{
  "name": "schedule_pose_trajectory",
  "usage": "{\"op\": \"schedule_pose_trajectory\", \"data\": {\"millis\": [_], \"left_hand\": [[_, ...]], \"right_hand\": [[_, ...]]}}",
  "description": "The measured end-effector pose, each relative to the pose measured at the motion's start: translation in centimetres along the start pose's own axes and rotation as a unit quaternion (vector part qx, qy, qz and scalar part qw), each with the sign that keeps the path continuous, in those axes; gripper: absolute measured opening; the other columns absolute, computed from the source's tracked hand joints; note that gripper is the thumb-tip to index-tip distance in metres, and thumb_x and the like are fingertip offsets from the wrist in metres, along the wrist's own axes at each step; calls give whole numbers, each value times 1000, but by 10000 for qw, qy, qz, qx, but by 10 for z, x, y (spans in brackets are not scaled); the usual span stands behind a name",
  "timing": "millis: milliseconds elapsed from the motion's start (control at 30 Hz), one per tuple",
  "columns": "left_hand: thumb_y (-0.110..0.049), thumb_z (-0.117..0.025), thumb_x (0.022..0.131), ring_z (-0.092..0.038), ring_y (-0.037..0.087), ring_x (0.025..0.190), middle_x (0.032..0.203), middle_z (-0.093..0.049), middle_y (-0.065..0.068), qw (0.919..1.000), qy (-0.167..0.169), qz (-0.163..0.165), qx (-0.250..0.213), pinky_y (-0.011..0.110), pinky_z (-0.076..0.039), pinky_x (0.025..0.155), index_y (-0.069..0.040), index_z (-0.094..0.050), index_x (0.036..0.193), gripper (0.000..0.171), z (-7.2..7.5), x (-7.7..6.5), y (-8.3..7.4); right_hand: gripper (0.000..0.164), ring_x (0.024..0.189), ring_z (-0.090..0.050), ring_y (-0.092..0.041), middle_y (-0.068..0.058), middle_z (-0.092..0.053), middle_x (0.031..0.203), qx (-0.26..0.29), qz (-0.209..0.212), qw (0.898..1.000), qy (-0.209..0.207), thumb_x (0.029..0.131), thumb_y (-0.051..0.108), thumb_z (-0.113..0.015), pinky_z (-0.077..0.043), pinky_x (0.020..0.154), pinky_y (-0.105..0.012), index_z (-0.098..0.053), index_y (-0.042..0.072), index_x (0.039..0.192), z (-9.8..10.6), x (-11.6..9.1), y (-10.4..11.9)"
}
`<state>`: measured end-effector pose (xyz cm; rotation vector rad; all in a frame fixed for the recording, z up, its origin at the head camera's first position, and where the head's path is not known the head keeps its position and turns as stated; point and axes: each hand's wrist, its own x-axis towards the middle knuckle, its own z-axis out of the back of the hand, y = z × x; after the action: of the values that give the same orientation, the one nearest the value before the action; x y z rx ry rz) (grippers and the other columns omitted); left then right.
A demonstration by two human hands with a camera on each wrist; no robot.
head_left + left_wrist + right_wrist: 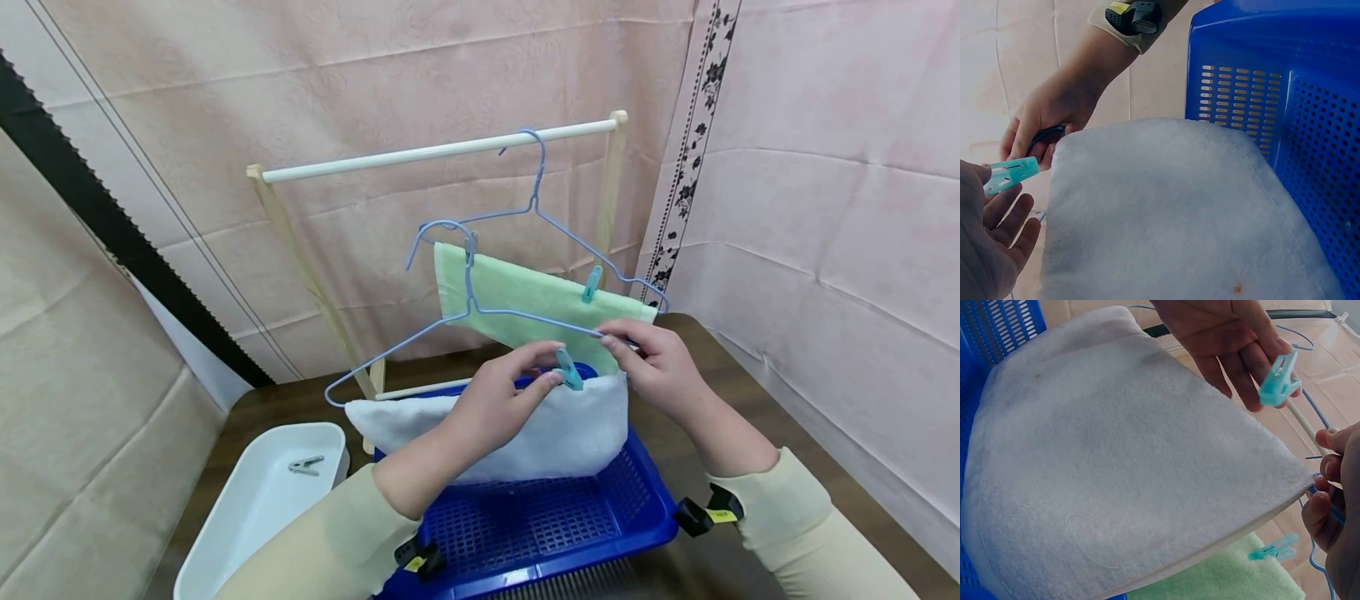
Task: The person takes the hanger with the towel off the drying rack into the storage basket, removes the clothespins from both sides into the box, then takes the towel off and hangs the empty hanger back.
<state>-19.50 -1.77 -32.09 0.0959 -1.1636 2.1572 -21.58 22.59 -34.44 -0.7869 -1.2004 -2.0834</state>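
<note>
Between thumb and fingers my left hand (498, 392) pinches a teal clothespin (569, 370), held just above the top edge of a white towel (555, 429). The towel hangs folded from a blue wire hanger (397, 343), in front of the rack. My right hand (656, 367) grips the hanger near its right end, beside the towel's upper corner. Behind, a green towel (517, 287) hangs from a second blue hanger (577, 237) on the rack's rod, with another teal clothespin (592, 284) on its upper edge.
A drying rack with a white rod (442, 151) stands at the back. Below the white towel sits a blue perforated basket (525, 525). To the left, a white tray (247, 500) holds a grey clothespin (306, 466). Everything stands on a dark wooden table (705, 358).
</note>
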Motion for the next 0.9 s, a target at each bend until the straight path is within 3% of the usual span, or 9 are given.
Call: {"op": "schedule_pose_trajectory", "data": {"millis": [267,533,767,900], "left_hand": [[-32,-58,101,-63,6,104,114,-69,-10,9996,9,74,264,25,-53,84,-23,-54,143,43,7,-8,6],[-29,-64,98,-64,5,98,108,-70,-13,9994,-285,106,156,26,-55,77,-25,-59,138,40,19,-17,11],[-26,-67,97,-64,6,103,111,-69,-12,9983,-509,284,-20,34,-54,88,-25,-62,134,38,31,-27,13],[-23,-68,96,-65,8,103,113,-69,-10,9967,-685,422,-50,36,-55,87,-26,-62,133,38,37,-34,17]], "right_hand": [[21,52,-46,-7,9,-59,79,-13,-67,10000,-2,93,-9,-61,-40,44,-21,-71,3,106,0,-1,0],[22,53,-45,-6,12,-60,81,5,-10,10000,-74,90,-12,-61,-40,46,-20,-71,2,104,0,-2,0],[22,46,-43,-6,11,-57,76,53,-112,9999,-83,91,-11,-61,-39,42,-21,-71,4,104,1,-3,1],[22,43,-43,-6,8,-56,74,96,-161,9998,-70,92,-11,-60,-39,41,-22,-71,3,105,2,-4,3]]}}
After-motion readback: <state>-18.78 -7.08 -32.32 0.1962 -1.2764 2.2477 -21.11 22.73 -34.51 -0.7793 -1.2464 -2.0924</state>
